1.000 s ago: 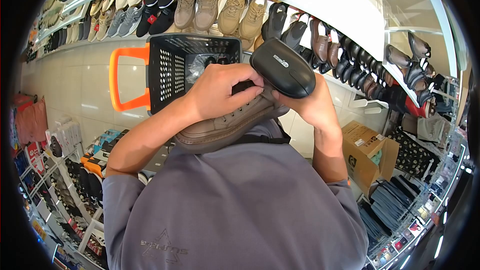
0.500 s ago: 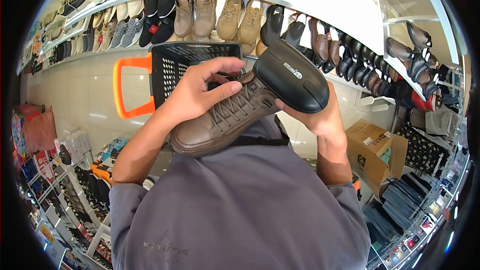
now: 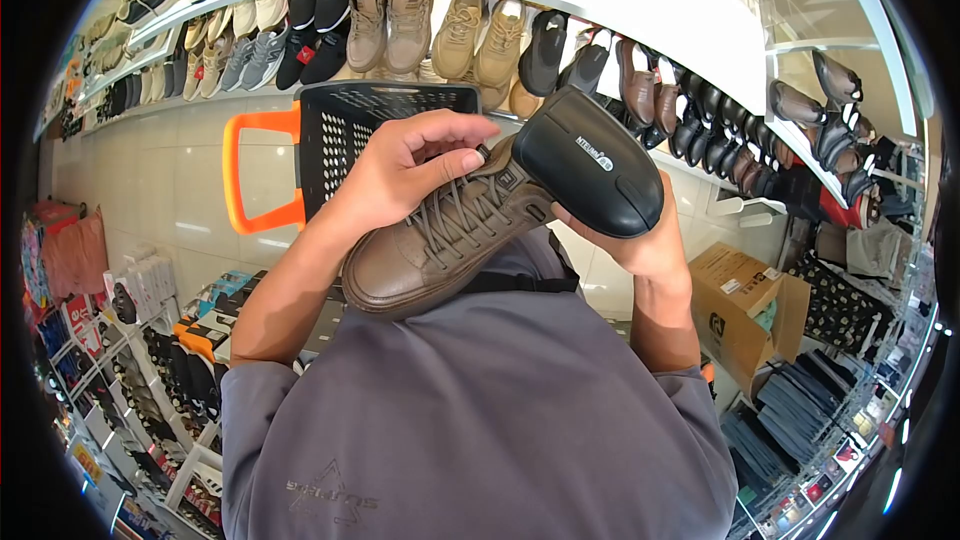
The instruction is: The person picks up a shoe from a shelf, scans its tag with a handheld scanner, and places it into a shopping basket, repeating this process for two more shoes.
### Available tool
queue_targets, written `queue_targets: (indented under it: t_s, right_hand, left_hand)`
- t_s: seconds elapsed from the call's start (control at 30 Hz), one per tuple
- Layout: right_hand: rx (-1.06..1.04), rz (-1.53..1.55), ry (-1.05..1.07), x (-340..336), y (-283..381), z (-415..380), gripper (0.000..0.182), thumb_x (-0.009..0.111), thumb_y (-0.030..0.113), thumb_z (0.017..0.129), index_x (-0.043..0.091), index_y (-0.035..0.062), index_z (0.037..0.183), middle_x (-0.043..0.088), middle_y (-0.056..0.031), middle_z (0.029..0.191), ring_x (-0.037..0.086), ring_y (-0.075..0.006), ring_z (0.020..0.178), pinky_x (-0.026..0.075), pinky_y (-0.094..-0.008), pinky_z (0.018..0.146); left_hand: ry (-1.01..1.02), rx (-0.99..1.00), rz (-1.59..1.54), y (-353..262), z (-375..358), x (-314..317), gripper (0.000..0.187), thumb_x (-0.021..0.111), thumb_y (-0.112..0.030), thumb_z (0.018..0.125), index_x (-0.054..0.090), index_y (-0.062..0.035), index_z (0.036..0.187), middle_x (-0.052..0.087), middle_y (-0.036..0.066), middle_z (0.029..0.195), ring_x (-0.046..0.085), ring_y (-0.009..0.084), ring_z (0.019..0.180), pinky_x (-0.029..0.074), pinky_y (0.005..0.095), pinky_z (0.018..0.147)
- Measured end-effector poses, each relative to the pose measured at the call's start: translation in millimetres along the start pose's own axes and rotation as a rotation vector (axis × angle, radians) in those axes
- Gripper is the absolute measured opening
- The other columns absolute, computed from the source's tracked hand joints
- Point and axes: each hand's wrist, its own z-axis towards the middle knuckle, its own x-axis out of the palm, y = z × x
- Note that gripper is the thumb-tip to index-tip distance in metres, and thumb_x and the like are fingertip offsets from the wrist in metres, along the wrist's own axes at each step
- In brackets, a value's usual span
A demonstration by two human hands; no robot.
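Note:
A brown lace-up shoe (image 3: 435, 240) lies tilted across the front of my body, its toe to the lower left. At its heel end is a rounded black object (image 3: 588, 162) with white lettering. My right hand (image 3: 640, 235) wraps round from behind and below, holding the black object against the shoe, a fingertip near the collar. My left hand (image 3: 415, 165) is above the laces, with curled fingers and thumb closed at a small dark piece by the tongue, too small to name.
A black basket (image 3: 330, 150) with an orange handle (image 3: 232, 175) stands beyond my left hand. Shelves of shoes (image 3: 390, 25) run across the top. An open cardboard box (image 3: 745, 310) is at right, above folded jeans (image 3: 800, 410). More racks (image 3: 150, 410) stand lower left.
The black object has tipped slightly downward and right. My left thumb has shifted a little up the tongue, and its fingers have drawn closer to the small dark piece.

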Motion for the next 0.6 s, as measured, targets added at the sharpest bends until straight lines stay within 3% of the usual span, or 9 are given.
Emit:
queue_targets:
  t_s: [0.07, 0.17, 0.5, 0.57, 0.6]
  right_hand:
    - [0.028, 0.05, 0.003, -1, -2, 1, 0.033, 0.077, -0.002, 0.065, 0.064, -0.0035, 0.095, 0.07, -0.0081, 0.083, 0.062, -0.0104, 0.075, 0.05, -0.0273, 0.068]
    - [0.027, 0.021, 0.001, -2, -1, 2, 0.033, 0.077, -0.002, 0.065, 0.065, -0.003, 0.095, 0.07, -0.0076, 0.084, 0.062, -0.01, 0.075, 0.05, -0.0271, 0.068]
    - [0.005, -0.065, -0.054, 11, 6, 9, 0.032, 0.077, -0.003, 0.066, 0.065, -0.0019, 0.096, 0.07, -0.0084, 0.084, 0.064, -0.0116, 0.075, 0.051, -0.0276, 0.068]
    - [-0.159, -0.272, -0.347, 22, 6, 7, 0.032, 0.078, -0.002, 0.066, 0.065, -0.0017, 0.095, 0.07, -0.0087, 0.081, 0.066, -0.0145, 0.073, 0.051, -0.0283, 0.068]
    - [-0.245, -0.408, -0.324, 21, 4, 6, 0.032, 0.079, -0.001, 0.066, 0.065, -0.0022, 0.094, 0.07, -0.0095, 0.079, 0.067, -0.018, 0.07, 0.052, -0.0287, 0.067]
  left_hand:
    - [0.091, 0.109, 0.265, 0, 4, -5, 0.018, 0.061, -0.01, 0.093, 0.061, 0.0009, 0.107, 0.066, 0.005, 0.092, 0.059, 0.0083, 0.082, 0.048, 0.0241, 0.077]
    - [0.037, 0.072, 0.378, -2, 5, -3, 0.017, 0.058, -0.013, 0.095, 0.061, 0.0008, 0.106, 0.066, 0.006, 0.086, 0.06, 0.0092, 0.08, 0.049, 0.0253, 0.075]
    - [-0.148, 0.217, 0.187, 0, 4, 0, 0.017, 0.05, -0.014, 0.099, 0.058, 0.0014, 0.099, 0.068, 0.007, 0.082, 0.064, 0.0114, 0.075, 0.051, 0.0263, 0.072]
    - [-0.183, 0.219, 0.247, -6, 0, 2, 0.016, 0.051, -0.012, 0.098, 0.057, 0.0016, 0.1, 0.068, 0.007, 0.082, 0.065, 0.0116, 0.076, 0.052, 0.0263, 0.072]
    - [-0.187, 0.221, 0.245, -7, -1, 2, 0.016, 0.051, -0.012, 0.098, 0.057, 0.0016, 0.1, 0.068, 0.007, 0.082, 0.065, 0.0116, 0.076, 0.052, 0.0263, 0.072]
